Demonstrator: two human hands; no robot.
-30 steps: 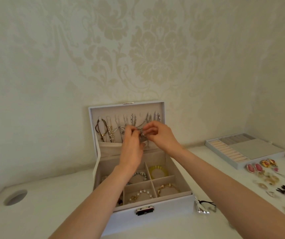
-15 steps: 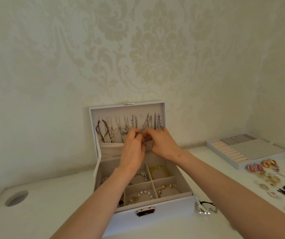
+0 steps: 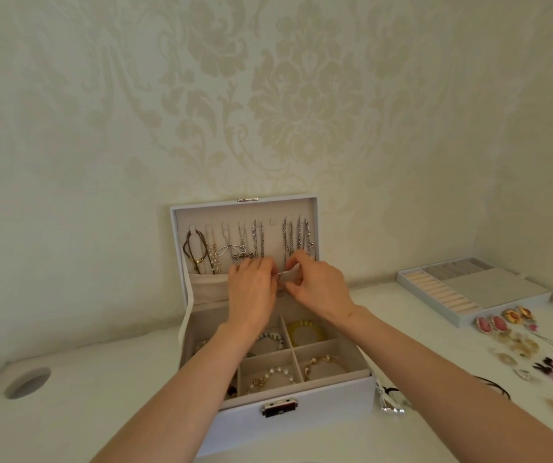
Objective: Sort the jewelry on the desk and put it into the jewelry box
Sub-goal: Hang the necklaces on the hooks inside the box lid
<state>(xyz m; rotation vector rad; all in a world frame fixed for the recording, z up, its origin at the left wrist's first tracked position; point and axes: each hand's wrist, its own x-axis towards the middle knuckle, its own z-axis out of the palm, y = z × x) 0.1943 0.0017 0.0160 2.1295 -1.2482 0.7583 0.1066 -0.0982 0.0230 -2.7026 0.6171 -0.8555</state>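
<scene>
Pinching chain (image 3: 281,273) with left hand (image 3: 251,290) and right hand (image 3: 322,289), fingers curled; held before lid (image 3: 245,212) of open box (image 3: 318,426)

A: That white rectangular jewelry box (image 3: 328,412)?
B: Matt leatherette, beige cloth lining; its small rectangular clasp (image 3: 279,407) is polished metal.
A: The hanging silver chains (image 3: 288,238)?
B: Shiny metal. The white pearl-bead bracelet (image 3: 278,371): smooth, glossy.

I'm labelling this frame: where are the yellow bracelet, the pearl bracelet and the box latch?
yellow bracelet (image 3: 290,330): head view, left beads.
pearl bracelet (image 3: 276,371): head view, top pearls.
box latch (image 3: 279,407): head view, metal plate middle.
</scene>
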